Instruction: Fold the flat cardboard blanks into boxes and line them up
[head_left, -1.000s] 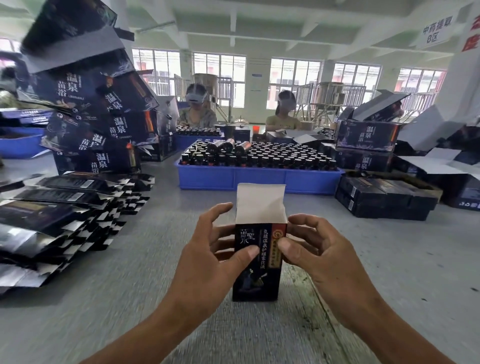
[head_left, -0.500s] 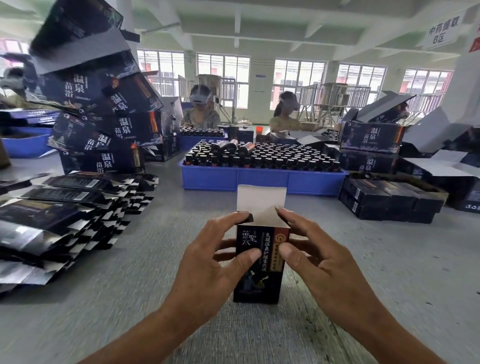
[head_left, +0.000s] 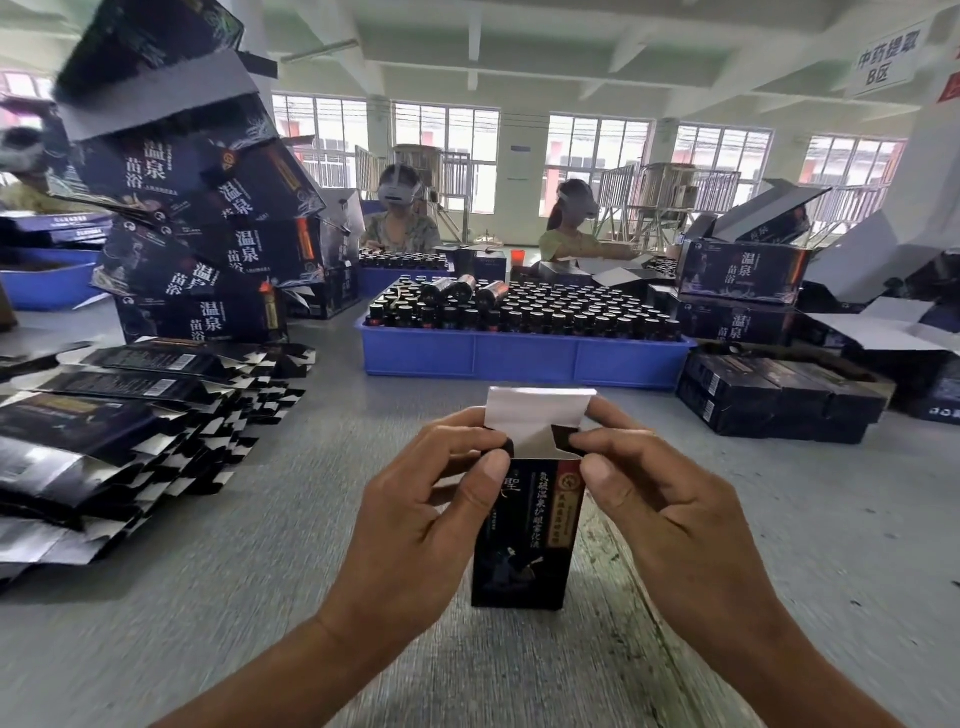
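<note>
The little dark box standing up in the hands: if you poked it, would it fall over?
Probably, yes. The box is tall and narrow, standing on its small end, so it likely tips easily. Its top flap is open and it seems empty, so likely very light. Thin card would probably dent if the left hand or right hand squeezed.

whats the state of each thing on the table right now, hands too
small box: upright on the table, top open
top flap: raised, white inside showing, not tucked
left hand: pinching the box's top left corner
right hand: pinching the box's top right corner
flat blanks: unfolded, stacked in fanned piles at left
blue crate: full of upright bottles, a few lying on top
large boxes: folded, piled crookedly at left
</note>
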